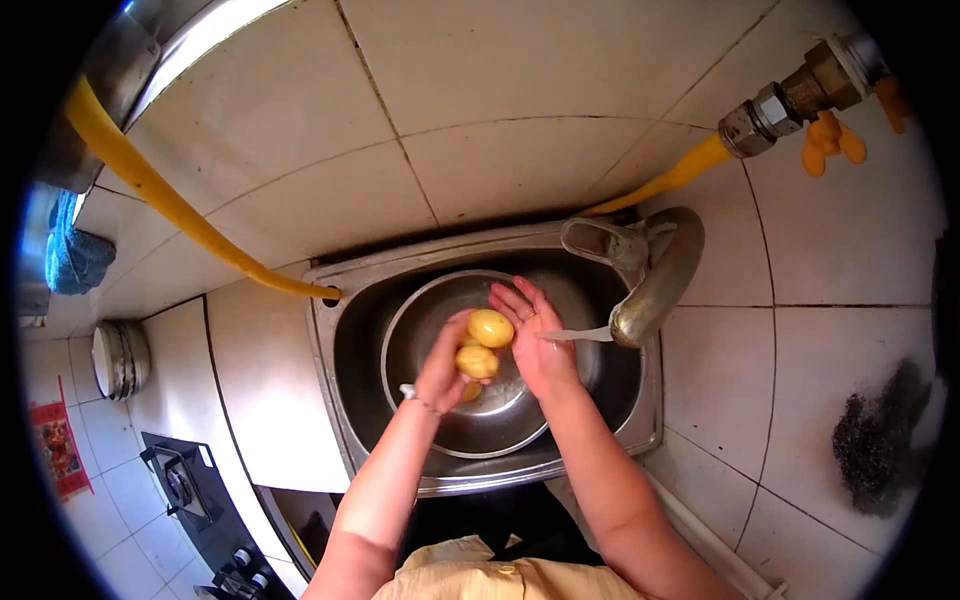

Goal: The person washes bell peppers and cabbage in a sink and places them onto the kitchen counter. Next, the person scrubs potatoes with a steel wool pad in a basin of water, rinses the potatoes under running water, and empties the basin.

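Observation:
My left hand [440, 368] is closed around yellow potatoes over a round metal basin [390, 350]. An upper potato [490, 328] and a lower potato [477, 362] show at its fingers, both wet and smooth. Part of another potato [470, 392] appears beneath the hand; whether it is held or lies in the basin I cannot tell. Fingers stretched and palm up, my right hand [542, 350] is just right of the potatoes and holds nothing. A stream of water from the faucet [660, 290] reaches its palm.
The basin stands inside a metal sink [640, 400] against a tiled wall. A yellow hose [180, 210] drops into the sink's left corner. Brass valve fittings [790, 105] jut out at upper right. Leftward are a white counter [270, 400], stacked dishes [120, 360] and a gas stove [195, 490].

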`<state>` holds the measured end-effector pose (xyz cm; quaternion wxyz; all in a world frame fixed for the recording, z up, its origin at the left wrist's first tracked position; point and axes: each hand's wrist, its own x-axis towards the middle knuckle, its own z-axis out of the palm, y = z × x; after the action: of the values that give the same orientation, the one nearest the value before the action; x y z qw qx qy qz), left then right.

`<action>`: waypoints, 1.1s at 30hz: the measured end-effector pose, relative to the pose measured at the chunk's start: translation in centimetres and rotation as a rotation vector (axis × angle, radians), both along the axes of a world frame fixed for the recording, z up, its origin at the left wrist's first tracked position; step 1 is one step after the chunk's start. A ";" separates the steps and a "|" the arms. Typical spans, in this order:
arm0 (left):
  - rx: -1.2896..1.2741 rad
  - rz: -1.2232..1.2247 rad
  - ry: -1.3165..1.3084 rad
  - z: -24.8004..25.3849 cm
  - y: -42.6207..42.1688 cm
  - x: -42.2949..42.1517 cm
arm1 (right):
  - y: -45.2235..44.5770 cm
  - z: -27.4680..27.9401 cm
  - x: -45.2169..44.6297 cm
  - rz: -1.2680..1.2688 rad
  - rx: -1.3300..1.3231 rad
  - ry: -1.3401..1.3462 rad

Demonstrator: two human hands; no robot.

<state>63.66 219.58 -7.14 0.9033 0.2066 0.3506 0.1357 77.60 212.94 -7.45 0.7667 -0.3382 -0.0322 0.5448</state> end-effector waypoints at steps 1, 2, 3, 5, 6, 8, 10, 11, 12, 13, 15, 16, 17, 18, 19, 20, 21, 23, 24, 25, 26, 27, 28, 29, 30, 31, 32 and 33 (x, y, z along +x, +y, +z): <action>-0.070 0.140 -0.034 0.4 0.2 -0.5 | -0.3 -0.7 0.1 0.040 -0.119 0.040; -0.081 0.168 -0.055 1.1 0.5 -1.7 | -0.5 -2.5 -0.6 0.042 -0.118 0.044; -0.077 0.198 -0.103 1.8 0.9 -2.2 | -0.6 -4.9 -1.8 0.119 -0.256 0.023; -0.087 0.221 -0.150 2.0 1.3 -2.8 | -0.3 -6.9 -3.2 0.246 -0.283 0.196; -0.085 0.225 -0.148 1.4 1.7 -2.8 | 0.3 -7.2 -3.2 0.251 -0.281 0.198; 0.074 0.081 0.142 -0.3 2.4 -3.0 | 1.5 -8.0 -3.4 0.323 -0.232 0.428; 0.086 0.041 0.158 -1.9 2.5 -3.5 | 2.8 -8.8 -3.3 0.271 -0.363 0.373; 0.216 0.021 0.318 -3.6 2.2 -3.5 | 2.9 -9.2 -2.9 0.302 -0.569 -0.013; 0.344 0.004 0.477 -5.2 1.8 -3.7 | 2.7 -10.3 -2.4 0.326 -0.762 -0.409; 0.518 -0.142 0.651 -6.3 1.5 -4.2 | 2.3 -14.5 -1.7 0.415 -0.782 -0.867; 0.914 -0.279 0.820 -7.2 0.1 -4.9 | 0.3 -13.0 -3.0 0.503 -0.668 -1.352; 1.317 -0.422 0.984 -7.4 -0.5 -5.0 | -0.7 -11.6 -3.9 0.580 -0.506 -1.825; 1.230 -0.548 1.048 -6.0 -0.9 -4.5 | -1.2 -9.3 -4.4 0.878 -0.484 -1.658; 1.228 -0.547 1.051 -6.1 -1.2 -4.4 | -1.9 -8.8 -4.9 0.880 -0.481 -1.658; 1.250 -0.635 1.102 -6.5 -1.6 -4.5 | -2.8 -8.6 -5.6 0.958 -0.454 -1.729; 1.271 -0.725 1.152 -7.1 -2.2 -4.8 | -3.6 -8.5 -6.2 1.037 -0.425 -1.799; 1.235 -0.721 1.124 -8.6 -2.8 -5.3 | -4.0 -8.4 -6.6 1.036 -0.423 -1.798; 1.224 -0.615 1.083 -9.3 -3.3 -5.6 | -4.8 -8.3 -7.1 1.139 -0.435 -1.788; 1.209 -0.511 1.040 -9.6 -3.3 -5.7 | -5.5 -8.2 -7.4 1.135 -0.441 -1.785; 1.213 -0.515 1.036 -10.6 -3.2 -5.9 | -6.1 -8.1 -7.7 1.123 -0.357 -1.970; 1.212 -0.404 1.006 -11.8 -3.0 -6.1 | -6.5 -8.0 -7.8 1.106 -0.264 -2.154; 1.206 -0.294 0.975 -11.9 -2.8 -6.2 | -6.7 -7.8 -7.9 1.107 -0.267 -2.152; 1.206 -0.298 0.972 -12.1 -2.5 -6.4 | -7.0 -7.5 -7.8 1.183 -0.218 -2.173; 1.177 -0.266 0.967 -12.3 -1.8 -6.3 | -7.1 -7.4 -7.7 1.256 -0.169 -2.195; 1.148 -0.236 0.963 -12.4 -1.3 -6.2 | -7.3 -7.8 -7.4 1.255 -0.177 -2.193; 1.130 -0.174 0.940 -12.4 -1.2 -6.0 | -7.5 -8.6 -6.8 1.150 -0.437 -2.133; 1.134 -0.171 0.935 -12.4 -1.1 -5.8 | -7.6 -9.2 -6.3 1.033 -0.683 -2.058; 1.123 -0.150 0.934 -12.2 -1.0 -5.5 | -7.8 -8.8 -6.1 1.023 -0.705 -2.134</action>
<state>58.14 218.58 -19.31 0.4249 0.6980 0.5615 0.1305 71.51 205.18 -16.25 -0.0776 -0.7501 -0.6214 0.2124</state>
